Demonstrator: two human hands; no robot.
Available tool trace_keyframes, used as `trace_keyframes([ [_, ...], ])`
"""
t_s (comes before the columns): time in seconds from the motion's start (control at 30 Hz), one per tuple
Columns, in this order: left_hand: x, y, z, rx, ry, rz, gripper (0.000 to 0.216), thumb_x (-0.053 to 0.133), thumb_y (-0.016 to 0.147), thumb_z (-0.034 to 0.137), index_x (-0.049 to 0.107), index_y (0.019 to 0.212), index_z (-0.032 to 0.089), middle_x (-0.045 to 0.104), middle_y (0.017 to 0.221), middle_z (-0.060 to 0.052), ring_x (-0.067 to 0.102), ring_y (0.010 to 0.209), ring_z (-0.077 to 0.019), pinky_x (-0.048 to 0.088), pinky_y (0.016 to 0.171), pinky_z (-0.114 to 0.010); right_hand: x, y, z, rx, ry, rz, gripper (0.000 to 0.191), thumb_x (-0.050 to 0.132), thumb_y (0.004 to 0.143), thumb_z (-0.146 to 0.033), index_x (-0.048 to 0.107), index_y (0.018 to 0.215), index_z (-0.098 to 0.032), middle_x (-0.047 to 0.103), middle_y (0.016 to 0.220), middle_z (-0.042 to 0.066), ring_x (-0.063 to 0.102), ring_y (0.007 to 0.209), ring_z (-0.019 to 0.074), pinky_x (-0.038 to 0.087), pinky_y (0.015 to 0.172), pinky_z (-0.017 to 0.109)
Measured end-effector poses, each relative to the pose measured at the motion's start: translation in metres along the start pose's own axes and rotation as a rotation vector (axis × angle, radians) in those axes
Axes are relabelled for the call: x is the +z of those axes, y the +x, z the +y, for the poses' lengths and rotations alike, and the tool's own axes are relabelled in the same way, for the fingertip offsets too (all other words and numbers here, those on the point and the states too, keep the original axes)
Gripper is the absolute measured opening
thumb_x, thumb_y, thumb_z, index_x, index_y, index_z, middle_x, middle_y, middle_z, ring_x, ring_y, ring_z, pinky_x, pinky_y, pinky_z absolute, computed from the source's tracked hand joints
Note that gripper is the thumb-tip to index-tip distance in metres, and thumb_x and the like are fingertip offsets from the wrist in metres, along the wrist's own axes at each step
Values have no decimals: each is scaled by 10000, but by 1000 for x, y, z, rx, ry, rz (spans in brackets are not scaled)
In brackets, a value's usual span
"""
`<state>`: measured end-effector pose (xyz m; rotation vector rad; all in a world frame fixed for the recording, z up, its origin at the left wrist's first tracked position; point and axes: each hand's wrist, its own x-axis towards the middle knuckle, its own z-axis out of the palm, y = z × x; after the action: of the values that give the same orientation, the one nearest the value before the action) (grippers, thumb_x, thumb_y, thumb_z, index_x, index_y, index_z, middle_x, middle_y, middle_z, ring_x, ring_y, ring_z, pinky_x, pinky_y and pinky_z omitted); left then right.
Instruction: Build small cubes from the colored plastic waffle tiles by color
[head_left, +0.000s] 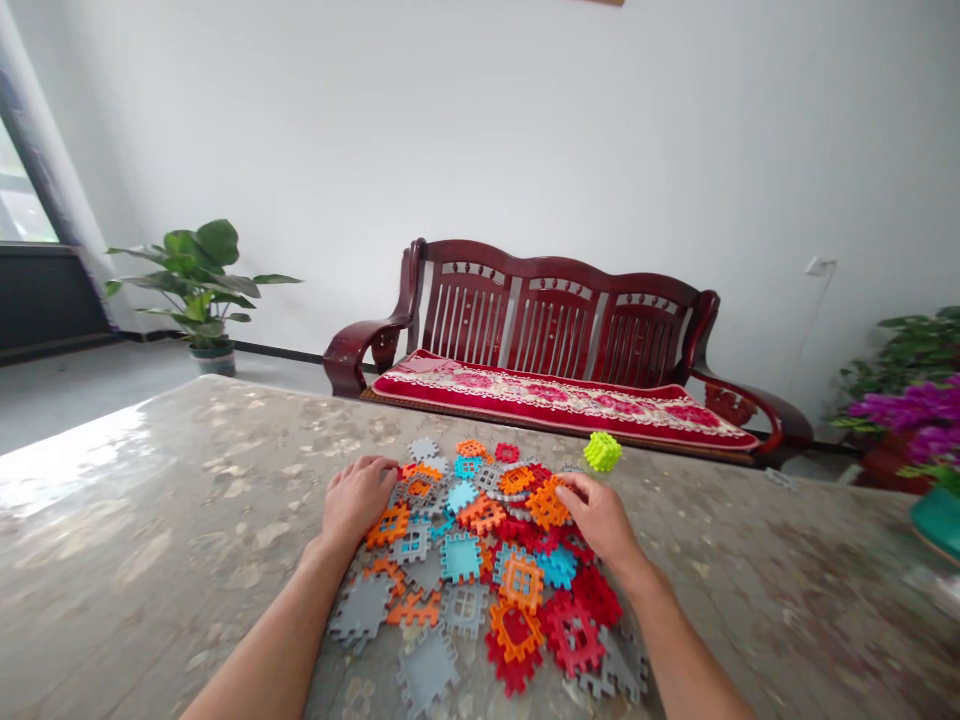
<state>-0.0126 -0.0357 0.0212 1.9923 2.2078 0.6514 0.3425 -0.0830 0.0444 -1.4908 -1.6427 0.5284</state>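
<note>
A heap of plastic interlocking tiles with notched edges lies between my two hands, in orange, red, grey and light blue. My right hand (598,515) is at the heap's right side, its thumb and fingers closed on the edge of an orange tile (548,503). My left hand (360,497) rests at the upper left edge of the heap, fingers lying loosely beside an orange tile (388,526) and grey ones, holding nothing that shows. Nearer to me lie a plain grey tile (427,668), a blue tile (460,557) and a red window tile (571,632).
A yellow-green cube (602,452) of joined tiles stands behind the heap on the stone-patterned table (187,520). Beyond the table is a dark red wooden bench (555,310). Purple flowers (911,415) stand at the right, a potted plant (206,280) at the left.
</note>
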Motion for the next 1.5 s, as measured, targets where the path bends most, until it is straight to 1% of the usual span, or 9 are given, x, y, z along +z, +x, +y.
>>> trace_keyframes([
  [0.17, -3, -1, 3, 6, 9, -8, 428, 349, 906, 424, 723, 1077, 304, 660, 1259, -32, 584, 1152, -250, 385, 1017, -398, -24, 7, 27, 76, -69, 80, 354, 505, 765, -435, 703, 943, -202, 751, 942, 68, 678, 889, 250, 512, 832, 362],
  [0.37, -2, -1, 2, 7, 15, -2, 433, 344, 910, 429, 725, 1074, 306, 668, 1245, -29, 592, 1136, -251, 386, 1018, -400, -58, 8, 63, 218, -129, 372, 411, 477, 739, -446, 699, 987, -204, 745, 988, 80, 666, 924, 264, 496, 879, 372],
  [0.47, -1, 0, 0, 14, 20, 6, 437, 342, 905, 436, 727, 1071, 312, 666, 1250, -24, 594, 1136, -251, 388, 1020, -399, -70, 4, 85, 225, -168, 472, 409, 439, 736, -347, 706, 1000, -183, 709, 1131, 103, 637, 1059, 263, 464, 968, 375],
  [0.57, 1, 2, -1, 20, 20, 11, 440, 342, 898, 445, 726, 1074, 320, 666, 1253, -19, 599, 1135, -258, 397, 1015, -404, -76, -3, 104, 269, -267, 464, 437, 420, 670, -207, 715, 991, -173, 655, 1254, 99, 579, 1188, 254, 418, 1040, 376],
  [0.67, 1, 3, -2, 23, 24, 6, 448, 337, 895, 450, 727, 1073, 321, 667, 1251, -20, 602, 1135, -265, 404, 1012, -410, -78, -10, 113, 410, -407, 461, 480, 435, 663, -161, 702, 1062, -179, 670, 1220, 97, 601, 1144, 264, 454, 991, 384],
  [0.83, 1, 3, -2, 16, 36, -18, 458, 321, 898, 452, 714, 1095, 322, 652, 1278, -19, 593, 1157, -258, 390, 1029, -406, -78, -17, 107, 512, -705, 443, 421, 502, 780, -295, 667, 1164, -245, 670, 1177, 90, 616, 1056, 300, 485, 907, 409],
  [0.97, 0, 3, -2, 17, 38, -22, 469, 310, 901, 456, 707, 1107, 315, 649, 1277, -25, 594, 1152, -262, 389, 1028, -413, -77, -18, 103, 562, -812, 381, 398, 530, 819, -387, 660, 1175, -265, 676, 1138, 94, 627, 1020, 299, 490, 867, 395],
  [1.3, 1, 3, -3, 21, 31, -15, 460, 328, 902, 452, 716, 1104, 309, 654, 1267, -38, 587, 1156, -274, 401, 1007, -420, -73, -9, 130, 421, -714, 368, 403, 524, 836, -311, 634, 1205, -193, 690, 1111, 97, 634, 993, 245, 466, 843, 320],
  [1.5, 0, 2, -2, 18, 40, -20, 455, 332, 901, 443, 718, 1099, 306, 653, 1272, -33, 600, 1137, -271, 405, 1007, -421, -71, -8, 143, 325, -696, 396, 361, 535, 828, -338, 659, 1144, -217, 703, 1080, 82, 639, 952, 232, 459, 813, 309],
])
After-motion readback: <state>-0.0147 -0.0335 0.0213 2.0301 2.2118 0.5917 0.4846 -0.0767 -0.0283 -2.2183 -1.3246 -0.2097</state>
